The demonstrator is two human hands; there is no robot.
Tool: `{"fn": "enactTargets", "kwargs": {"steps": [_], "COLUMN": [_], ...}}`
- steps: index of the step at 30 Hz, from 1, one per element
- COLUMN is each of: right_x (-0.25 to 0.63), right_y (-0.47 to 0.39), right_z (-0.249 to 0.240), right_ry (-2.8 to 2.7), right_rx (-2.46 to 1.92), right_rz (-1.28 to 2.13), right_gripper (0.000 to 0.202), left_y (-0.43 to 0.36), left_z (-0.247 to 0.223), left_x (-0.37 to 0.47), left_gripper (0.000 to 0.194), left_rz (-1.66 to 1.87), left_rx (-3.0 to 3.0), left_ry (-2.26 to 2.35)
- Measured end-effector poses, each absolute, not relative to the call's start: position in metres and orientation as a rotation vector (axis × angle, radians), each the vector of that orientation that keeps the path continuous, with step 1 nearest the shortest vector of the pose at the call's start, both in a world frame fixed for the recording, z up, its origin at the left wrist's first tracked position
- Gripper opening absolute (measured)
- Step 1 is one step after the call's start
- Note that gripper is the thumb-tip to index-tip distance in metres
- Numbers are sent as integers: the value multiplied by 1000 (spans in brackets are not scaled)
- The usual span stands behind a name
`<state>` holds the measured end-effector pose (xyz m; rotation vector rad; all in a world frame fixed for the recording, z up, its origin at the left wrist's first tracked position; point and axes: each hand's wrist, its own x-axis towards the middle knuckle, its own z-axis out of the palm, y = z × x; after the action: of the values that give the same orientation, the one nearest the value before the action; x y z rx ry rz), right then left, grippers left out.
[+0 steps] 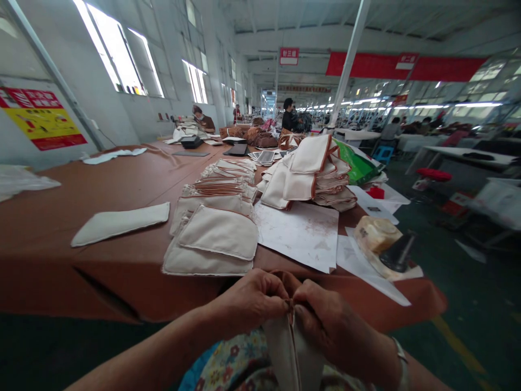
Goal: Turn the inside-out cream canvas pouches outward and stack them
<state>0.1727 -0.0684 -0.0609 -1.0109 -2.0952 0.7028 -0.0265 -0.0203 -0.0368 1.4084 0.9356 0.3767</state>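
Low in the view, my left hand (256, 296) pinches the upper edge of a cream fabric piece (280, 347) with brown edging. Close beside it, my right hand (325, 312) is closed on the same piece, the fingertips of both hands nearly meeting at its seam. The piece hangs down over a flowered cloth on my lap. Just beyond my hands, cream padded panels (220, 232) lie stacked at the table's front edge, with a row of folded pieces behind them. One single cream panel (122, 222) lies flat to the left.
Brown sheeting covers the table (122, 179). A pile of brown-edged cream pieces (303, 179) stands beyond white paper (299, 233). At the right front are a yellowish block (376, 233) and a dark cone-shaped object (398, 253). People sit and stand farther back.
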Motion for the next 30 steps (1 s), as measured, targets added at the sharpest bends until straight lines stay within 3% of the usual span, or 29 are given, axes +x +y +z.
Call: {"fn": "enactTargets", "kwargs": {"steps": [7,17,20,26,30], "right_x": [177,164,162,171,172], "right_y": [-72,-82,-80,-70,-70], "right_z": [-67,-65,-58,-50,-53], "right_ry": [-2296,-2232,-2112,-1576,-1370], "right_rx": [-839,-921,-1041,-938,-892], "right_rz": [270,326,568,1546,1702], "right_gripper": [16,15,14,4,9], "left_y": [-25,-31,-32,-29,-30], "left_z": [-33,-27,-28,-19,-19], "left_x": [-25,-26,-28,-35,-36], "left_gripper": [16,16,16,16,20], "left_rz": [366,310,290,208,223], "left_rx": [1346,1456,1478,1568,1618], "left_ry": [930,886,869,795,817]}}
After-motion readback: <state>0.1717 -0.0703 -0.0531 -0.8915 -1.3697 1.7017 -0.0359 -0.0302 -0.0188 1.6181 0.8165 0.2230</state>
